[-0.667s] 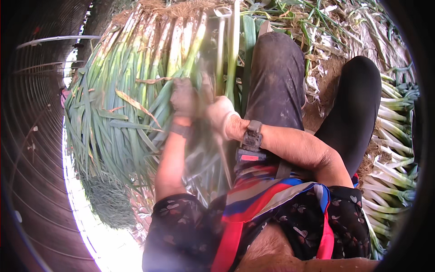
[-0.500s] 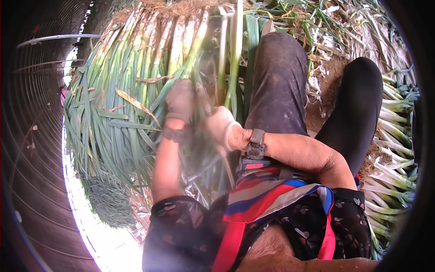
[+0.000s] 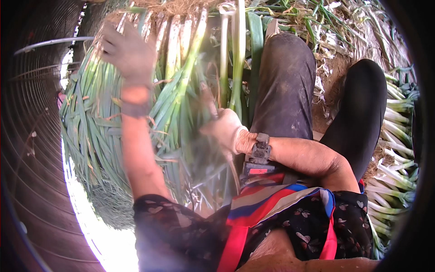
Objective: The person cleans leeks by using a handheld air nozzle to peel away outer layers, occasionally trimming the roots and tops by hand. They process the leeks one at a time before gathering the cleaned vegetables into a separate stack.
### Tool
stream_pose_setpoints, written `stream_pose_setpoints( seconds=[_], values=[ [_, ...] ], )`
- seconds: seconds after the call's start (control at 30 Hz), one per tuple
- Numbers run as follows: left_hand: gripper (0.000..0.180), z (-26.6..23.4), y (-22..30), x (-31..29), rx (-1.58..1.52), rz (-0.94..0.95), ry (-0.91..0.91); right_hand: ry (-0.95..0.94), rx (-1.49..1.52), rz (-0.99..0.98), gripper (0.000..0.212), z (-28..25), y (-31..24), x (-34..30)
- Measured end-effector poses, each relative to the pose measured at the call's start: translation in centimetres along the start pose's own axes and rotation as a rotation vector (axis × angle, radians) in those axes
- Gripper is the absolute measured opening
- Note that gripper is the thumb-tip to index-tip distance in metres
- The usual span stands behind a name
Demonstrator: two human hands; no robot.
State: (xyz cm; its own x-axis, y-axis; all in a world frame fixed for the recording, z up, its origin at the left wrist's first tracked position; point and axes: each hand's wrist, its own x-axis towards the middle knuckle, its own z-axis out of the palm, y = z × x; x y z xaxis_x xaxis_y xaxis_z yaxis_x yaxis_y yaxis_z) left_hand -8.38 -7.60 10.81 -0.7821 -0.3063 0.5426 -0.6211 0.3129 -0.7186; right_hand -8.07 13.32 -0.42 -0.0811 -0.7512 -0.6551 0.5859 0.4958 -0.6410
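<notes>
Right hand (image 3: 224,129), gloved, was clenched around a slim brownish rod (image 3: 209,100), blurred, exact kind unclear. Left hand (image 3: 129,54), also gloved and motion-blurred, had its fingers spread over the root-end side of the leek pile (image 3: 95,113); couldn't tell if it touched. Pile lay left of the right hand, roots away from the person. Two pale stalks (image 3: 238,59) stood out beyond the right hand, beside the near knee (image 3: 285,68). Peelings (image 3: 324,41) were scattered farther out; white-stemmed leeks (image 3: 394,174) were stacked at far right.
</notes>
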Motion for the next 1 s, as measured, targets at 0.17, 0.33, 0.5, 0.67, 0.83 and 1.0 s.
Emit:
stream_pose_setpoints(
  seconds=[0.17, 0.33, 0.5, 0.67, 0.83, 1.0],
  values=[
    [0.037, 1.7, 5.5, -14.2, -0.398, 0.208, -0.465, -0.002, 0.108, 0.108, 0.023, -0.3, -0.3, -0.3],
    [0.025, 3.5, 6.8, -15.9, -0.095, 0.068, -0.578, -0.033, -0.007, -0.120, 0.023, 1.0, 1.8, 2.0],
    [0.031, 1.9, 7.0, -12.9, -0.739, -0.076, -0.840, -0.395, 0.886, -0.366, 0.026, -0.6, 5.6, 11.0],
    [0.031, 1.5, 5.2, -14.2, -0.821, -0.044, -0.771, 0.108, 0.110, -0.164, 0.029, 0.2, -0.7, -0.7],
    [0.026, -1.7, 6.9, -17.2, -0.832, -0.033, -0.840, 0.063, -0.091, -0.412, 0.026, -1.5, 1.5, 6.1],
    [0.022, -2.1, 5.9, -20.6, -0.920, 0.037, -0.503, -0.134, -0.887, -0.519, 0.031, -1.7, -2.6, 9.5]
  ],
)
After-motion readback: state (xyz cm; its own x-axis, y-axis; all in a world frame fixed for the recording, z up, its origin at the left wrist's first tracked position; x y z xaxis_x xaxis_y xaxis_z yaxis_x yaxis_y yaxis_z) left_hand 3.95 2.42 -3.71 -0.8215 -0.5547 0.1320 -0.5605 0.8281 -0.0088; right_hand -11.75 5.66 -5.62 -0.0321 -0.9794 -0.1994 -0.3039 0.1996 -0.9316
